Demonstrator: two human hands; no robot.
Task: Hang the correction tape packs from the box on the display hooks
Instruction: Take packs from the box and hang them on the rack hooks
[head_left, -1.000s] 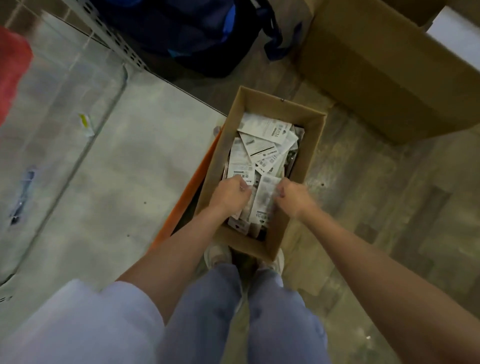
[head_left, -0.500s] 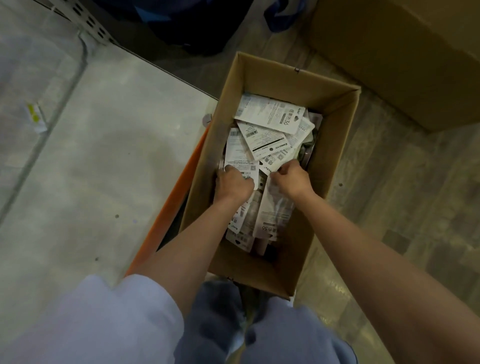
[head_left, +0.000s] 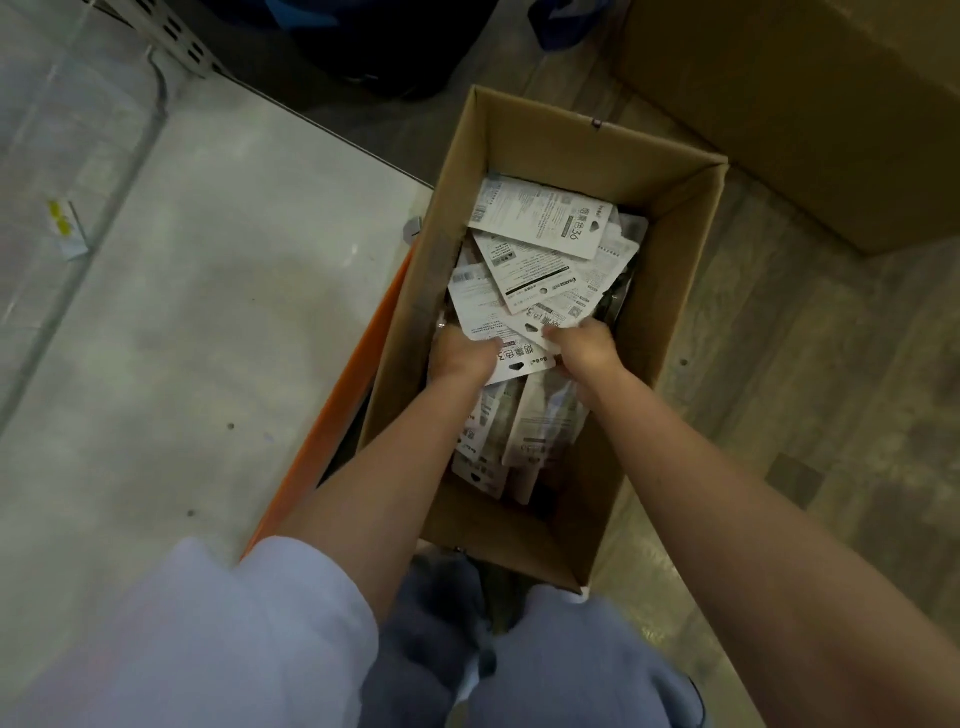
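1. Head view: I look down into the brown box (head_left: 524, 140) on the floor, with white correction tape packs (head_left: 540, 223) piled inside.
2. My left hand (head_left: 460, 356) and right hand (head_left: 587, 351) are both in the box, side by side.
3. Each hand's fingers curl round one white pack (head_left: 519, 356) held between them.
4. A big box (head_left: 810, 104) sits far right.

A large closed brown cardboard carton (head_left: 810, 98) sits at upper right on the wood-look plank floor (head_left: 810, 395). A pale grey shelf board (head_left: 171, 332) with an orange front edge (head_left: 332, 431) fills the left; a small yellow-marked label (head_left: 65, 228) lies on it. A dark blue bag (head_left: 363, 41) rests at top
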